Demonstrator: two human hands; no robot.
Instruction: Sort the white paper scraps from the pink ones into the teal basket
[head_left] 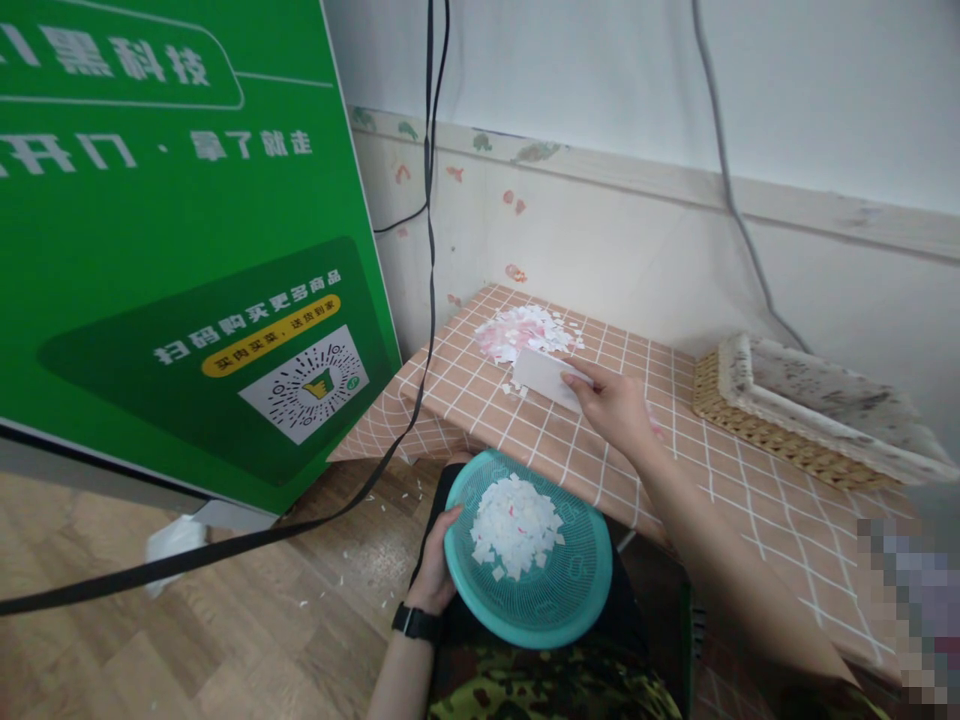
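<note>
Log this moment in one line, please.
left hand: holding colander rim | right hand: holding card by pile | colander: white bits inside

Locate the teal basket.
In the head view, the teal basket is low centre, its left rim held by the left hand, by the near edge of the checked tablecloth.

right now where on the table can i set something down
Bare checked cloth lies between paper scraps and wicker basket, and between that basket and the right forearm. The far left is crowded with scraps and the white card.
</note>
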